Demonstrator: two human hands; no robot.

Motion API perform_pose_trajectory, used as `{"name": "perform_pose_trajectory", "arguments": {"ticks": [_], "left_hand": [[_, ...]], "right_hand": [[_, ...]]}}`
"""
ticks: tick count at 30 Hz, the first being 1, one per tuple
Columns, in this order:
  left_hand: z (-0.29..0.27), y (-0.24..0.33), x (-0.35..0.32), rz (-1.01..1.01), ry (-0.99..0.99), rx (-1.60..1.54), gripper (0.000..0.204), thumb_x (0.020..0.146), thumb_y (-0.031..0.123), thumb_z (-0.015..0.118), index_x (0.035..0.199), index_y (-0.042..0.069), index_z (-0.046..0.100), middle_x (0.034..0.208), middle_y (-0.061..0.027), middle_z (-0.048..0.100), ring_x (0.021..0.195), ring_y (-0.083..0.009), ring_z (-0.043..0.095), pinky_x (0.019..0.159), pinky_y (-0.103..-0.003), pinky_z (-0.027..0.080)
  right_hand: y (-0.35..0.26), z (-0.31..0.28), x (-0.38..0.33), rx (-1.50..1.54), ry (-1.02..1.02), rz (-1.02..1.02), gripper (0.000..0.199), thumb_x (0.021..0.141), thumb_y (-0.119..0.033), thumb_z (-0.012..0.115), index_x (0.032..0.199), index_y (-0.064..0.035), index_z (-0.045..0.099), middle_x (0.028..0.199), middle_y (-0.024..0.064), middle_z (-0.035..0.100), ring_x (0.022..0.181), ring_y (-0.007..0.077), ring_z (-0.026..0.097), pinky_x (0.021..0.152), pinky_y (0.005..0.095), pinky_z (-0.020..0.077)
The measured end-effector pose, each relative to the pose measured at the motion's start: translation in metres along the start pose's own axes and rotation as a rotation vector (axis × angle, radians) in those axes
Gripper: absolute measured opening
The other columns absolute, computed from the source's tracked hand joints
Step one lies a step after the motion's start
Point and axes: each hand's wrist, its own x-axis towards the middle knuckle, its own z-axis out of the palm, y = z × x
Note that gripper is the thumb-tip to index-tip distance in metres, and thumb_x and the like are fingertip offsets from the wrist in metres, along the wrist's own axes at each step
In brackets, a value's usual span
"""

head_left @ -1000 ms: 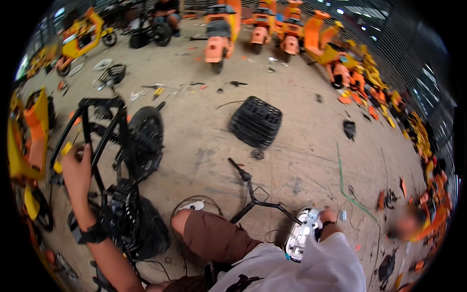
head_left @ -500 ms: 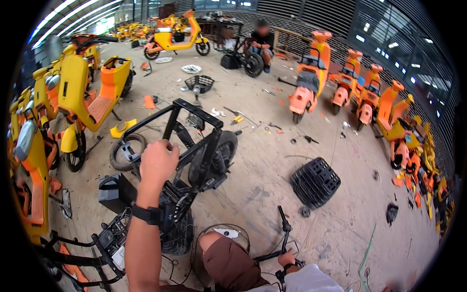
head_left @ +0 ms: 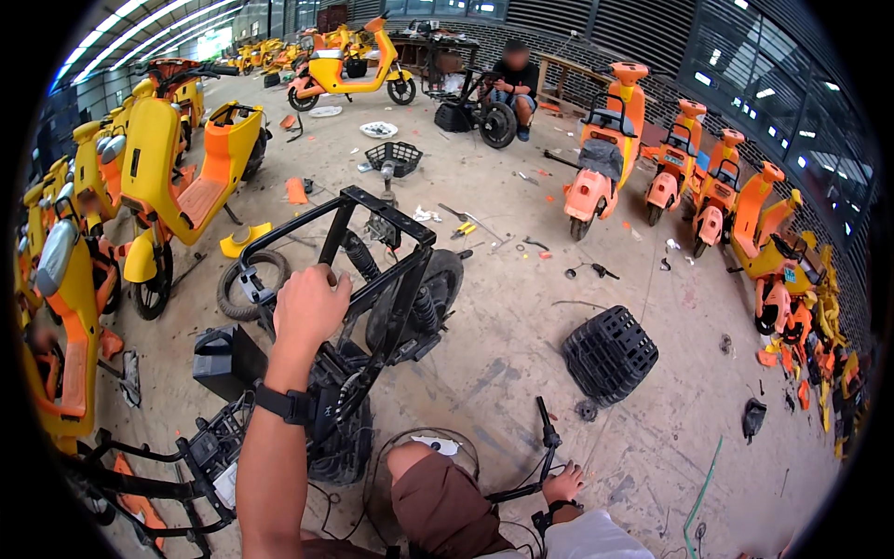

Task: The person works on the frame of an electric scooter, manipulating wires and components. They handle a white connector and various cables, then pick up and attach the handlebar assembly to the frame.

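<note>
A stripped black scooter frame (head_left: 386,212) lies in front of me, its rear wheel (head_left: 441,289) and shock absorbers still attached. My left hand (head_left: 312,303) is closed on a tube of this frame, the fingers curled over and partly hidden. Low in the picture, my right hand (head_left: 563,484) is beside a black handlebar (head_left: 548,438) with a stem and cables. Its fingers are apart, and I see nothing held in them. A black box with a handle (head_left: 226,354) stands left of my left forearm. Wiring and metal parts (head_left: 216,447) lie below it.
A black plastic basket (head_left: 610,356) lies on the floor at right. Beyond the frame are a loose tire (head_left: 251,287), yellow-handled pliers (head_left: 466,226) and another basket (head_left: 393,158). Yellow-orange scooters (head_left: 186,168) line both sides. A person (head_left: 514,84) crouches at the back by another frame.
The fingers of my right hand have spread away from the handlebar. My left hand keeps its place on the frame. The view has shifted slightly.
</note>
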Motion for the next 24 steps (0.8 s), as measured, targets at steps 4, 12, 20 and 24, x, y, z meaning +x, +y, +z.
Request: {"name": "perform_pose_trajectory", "arguments": {"ticks": [4,12,20,24], "left_hand": [[0.003,0.002,-0.002,-0.007,-0.013,-0.002,0.035,0.083,0.034,0.06,0.084,0.0,0.071,0.077,-0.0256,0.064,0.079,-0.0426,0.063,0.075,-0.046,0.05],[0.0,0.004,0.0,-0.008,-0.029,0.005,0.035,0.083,0.034,0.06,0.082,0.0,0.07,0.077,-0.0266,0.064,0.08,-0.0431,0.063,0.076,-0.046,0.051],[-0.002,0.002,0.0,-0.041,-0.055,0.027,0.035,0.083,0.035,0.06,0.082,0.001,0.071,0.078,-0.0263,0.064,0.081,-0.0427,0.063,0.076,-0.047,0.051],[-0.006,0.007,-0.001,-0.036,-0.091,0.044,0.037,0.084,0.034,0.058,0.081,-0.001,0.07,0.08,-0.0246,0.066,0.081,-0.0419,0.065,0.077,-0.046,0.052]], "right_hand": [[-0.001,-0.001,0.009,0.035,-0.202,0.207,0.067,0.076,-0.035,0.06,0.135,-0.0062,0.044,0.137,0.0173,0.048,0.13,0.0363,0.04,0.103,0.0586,0.0307],[0.013,0.015,0.021,-0.12,-0.256,0.114,0.076,0.078,-0.039,0.06,0.14,-0.0047,0.033,0.134,0.0161,0.048,0.125,0.0329,0.045,0.105,0.0508,0.0302],[0.003,0.024,0.008,-0.218,-0.177,0.078,0.092,0.072,-0.038,0.069,0.144,-0.002,0.026,0.135,0.016,0.043,0.126,0.0293,0.041,0.103,0.0454,0.0321],[0.001,0.03,0.018,-0.316,-0.207,0.142,0.092,0.072,-0.039,0.067,0.145,-0.0015,0.024,0.133,0.0161,0.044,0.122,0.0293,0.043,0.101,0.0432,0.0339]]}}
